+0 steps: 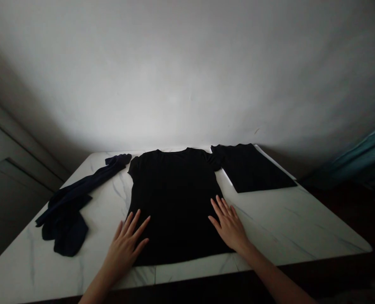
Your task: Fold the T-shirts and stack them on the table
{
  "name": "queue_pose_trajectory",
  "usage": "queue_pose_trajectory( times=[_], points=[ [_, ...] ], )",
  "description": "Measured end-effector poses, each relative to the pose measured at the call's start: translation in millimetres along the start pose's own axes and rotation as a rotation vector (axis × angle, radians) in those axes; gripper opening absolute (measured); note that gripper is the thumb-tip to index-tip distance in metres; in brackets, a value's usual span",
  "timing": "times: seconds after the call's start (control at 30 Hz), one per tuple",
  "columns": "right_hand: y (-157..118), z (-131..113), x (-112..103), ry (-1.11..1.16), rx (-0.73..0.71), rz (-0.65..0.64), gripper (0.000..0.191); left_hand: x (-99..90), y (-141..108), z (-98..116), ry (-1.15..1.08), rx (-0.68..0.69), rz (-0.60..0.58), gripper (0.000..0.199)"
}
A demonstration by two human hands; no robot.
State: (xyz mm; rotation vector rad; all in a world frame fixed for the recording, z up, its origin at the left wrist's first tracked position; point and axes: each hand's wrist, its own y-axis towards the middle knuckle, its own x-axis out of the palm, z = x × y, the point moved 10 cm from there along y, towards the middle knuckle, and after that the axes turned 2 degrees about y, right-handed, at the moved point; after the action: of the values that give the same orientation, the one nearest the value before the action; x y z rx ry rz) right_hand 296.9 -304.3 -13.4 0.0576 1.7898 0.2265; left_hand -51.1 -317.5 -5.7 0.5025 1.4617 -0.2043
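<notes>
A black T-shirt (174,202) lies spread out on the table, its neckline toward the wall and its hem near the front edge. My left hand (128,238) rests on the shirt's lower left side, fingers spread and palm down. On the lower right side lies my right hand (227,223), also flat with its fingers apart. Neither hand grips the cloth. The short sleeves stick out at the far corners, and the right one reaches a folded dark garment (255,166).
A crumpled dark navy garment (68,211) lies along the table's left side. Under the folded garment a white sheet or board (274,161) shows at its edges. The marble-patterned table (301,223) meets a pale wall (187,84). A grey door (13,177) stands left, teal fabric (358,152) right.
</notes>
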Motion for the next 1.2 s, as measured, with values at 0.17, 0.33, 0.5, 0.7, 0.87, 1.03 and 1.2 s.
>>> queue_pose_trajectory(
  times=[0.17,0.33,0.5,0.7,0.87,1.03,1.2],
  points=[
    [10,-8,0,-0.017,0.067,-0.049,0.07,-3.9,6,-2,0.05,-0.041,0.002,0.051],
    [63,-119,23,0.18,-0.273,-0.192,0.057,3.4,91,70,-0.069,0.174,-0.009,0.053],
    [94,-115,30,0.148,-0.366,-0.182,0.057,21.9,116,67,-0.07,0.239,-0.045,0.06],
    [114,5,19,0.041,-0.076,-0.13,0.062,21.8,89,-13,-0.03,0.101,0.029,0.054],
    [156,-22,18,0.081,-0.096,-0.085,0.063,30.5,135,-17,-0.023,0.052,0.056,0.052],
    [200,-103,37,0.16,-0.344,-0.171,0.058,47.1,220,17,-0.051,0.212,0.0,0.057],
    [227,-76,46,0.116,-0.465,-0.179,0.056,62.9,253,-32,-0.022,0.255,-0.04,0.055]
  ],
)
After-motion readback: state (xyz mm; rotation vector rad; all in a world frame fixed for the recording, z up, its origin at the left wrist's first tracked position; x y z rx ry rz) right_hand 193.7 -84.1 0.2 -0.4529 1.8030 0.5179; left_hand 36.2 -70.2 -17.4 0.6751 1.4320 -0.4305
